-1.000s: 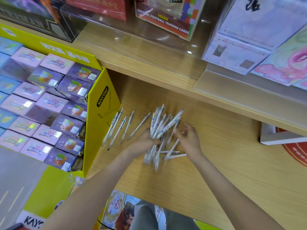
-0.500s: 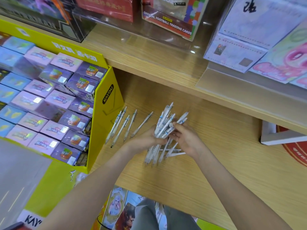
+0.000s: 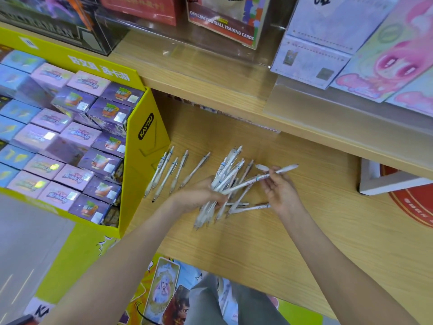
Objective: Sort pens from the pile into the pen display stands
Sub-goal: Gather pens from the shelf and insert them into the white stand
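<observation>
Pens (image 3: 228, 170) are lying bunched on the wooden shelf (image 3: 328, 231), the left hand (image 3: 199, 195) curling its fingers round the bundle. The right hand (image 3: 281, 195) is pinching 1 pen (image 3: 285, 169) that is crossing the pile's edge. This looks like the picking-out step. Next it is needing a stand, and none is showing.

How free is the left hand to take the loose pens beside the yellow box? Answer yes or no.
Likely no, not yet: the left hand grips a bundle of pens, so it is full. The path looks free, though: the loose pens lie uncovered on the shelf beside it.
</observation>
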